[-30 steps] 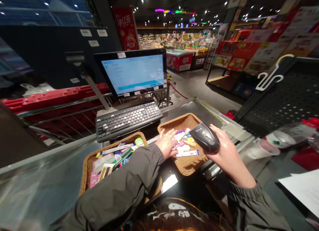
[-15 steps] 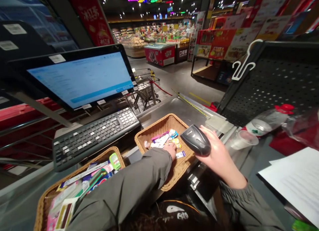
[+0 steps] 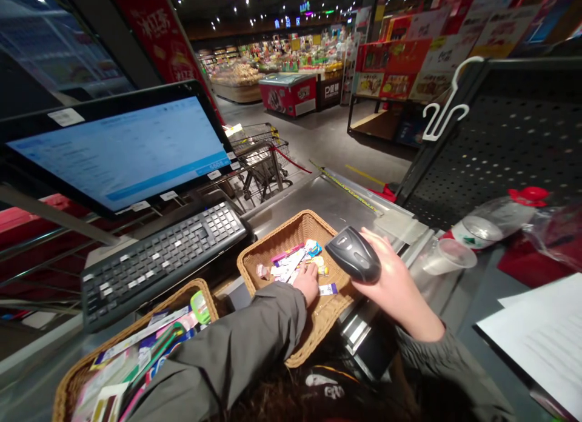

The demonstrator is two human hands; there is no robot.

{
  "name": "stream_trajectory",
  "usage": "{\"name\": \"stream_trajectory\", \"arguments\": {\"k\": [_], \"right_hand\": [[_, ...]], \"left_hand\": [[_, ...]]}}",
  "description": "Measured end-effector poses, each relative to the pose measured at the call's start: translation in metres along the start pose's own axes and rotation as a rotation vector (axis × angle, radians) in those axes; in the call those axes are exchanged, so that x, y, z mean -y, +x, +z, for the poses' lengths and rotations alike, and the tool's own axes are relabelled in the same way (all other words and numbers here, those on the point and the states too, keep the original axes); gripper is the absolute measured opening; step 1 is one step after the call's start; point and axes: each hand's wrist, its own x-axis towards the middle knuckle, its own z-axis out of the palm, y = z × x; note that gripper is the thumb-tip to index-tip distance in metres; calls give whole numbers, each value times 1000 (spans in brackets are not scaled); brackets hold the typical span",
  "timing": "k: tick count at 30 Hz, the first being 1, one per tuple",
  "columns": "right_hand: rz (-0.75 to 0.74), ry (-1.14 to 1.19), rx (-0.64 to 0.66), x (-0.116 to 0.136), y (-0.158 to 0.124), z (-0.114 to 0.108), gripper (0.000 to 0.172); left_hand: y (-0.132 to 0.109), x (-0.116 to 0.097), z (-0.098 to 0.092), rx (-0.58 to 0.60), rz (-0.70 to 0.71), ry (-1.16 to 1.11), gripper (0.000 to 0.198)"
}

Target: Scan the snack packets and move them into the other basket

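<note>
My right hand (image 3: 393,276) is wrapped round a black barcode scanner (image 3: 353,255), held over the right side of a woven basket (image 3: 309,222). Inside that basket, my left hand (image 3: 307,282) is closed with its fingertips on a long white packet (image 3: 293,265). Around the fingers lie a blue-and-white wrapped piece (image 3: 313,247), a yellow piece (image 3: 322,269) and a white-and-purple packet (image 3: 327,289). Just what the left fingertips pinch is partly hidden.
A second basket (image 3: 61,382) with packaged goods is at lower left, partly under my left sleeve. Behind it are a keyboard (image 3: 168,261) and a monitor (image 3: 122,149). A plastic cup (image 3: 448,257), a red-capped bottle (image 3: 513,210) and papers (image 3: 541,343) lie to the right.
The view has shifted slightly, so the monitor and baskets appear further left. In the basket, the white packet sits at a steeper angle beside my left fingers. The right hand still holds the scanner.
</note>
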Motion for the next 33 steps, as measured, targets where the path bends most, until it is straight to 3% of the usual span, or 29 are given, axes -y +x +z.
{"name": "stream_trajectory", "arguments": {"k": [5,10,15,19,21,24,26,29,33], "right_hand": [[-3,-6,-21,-1,-2,-1,51],[-21,15,-39,4,-5,-3,53],[-19,-23,-55,10,-9,-5,55],[-58,-60,-92,17,-11,-6,55],[-81,-72,-118,23,-11,-5,54],[-129,-106,-144,35,-11,-1,57],[-191,-118,-169,45,-11,2,58],[-287,-101,-206,66,-11,7,59],[-398,-63,-196,101,-11,15,55]], "left_hand": [[-6,-1,-9,19,-7,13,53],[-17,-5,-38,68,32,38,50],[-13,3,-83,132,22,58,49],[-24,25,-138,85,-33,47,43],[-44,38,-171,5,-62,29,37],[-90,55,-216,-349,-62,59,23],[-124,61,-236,-546,-84,128,19],[-168,68,-248,-773,-139,230,16],[-216,77,-247,-932,-218,330,12]]}}
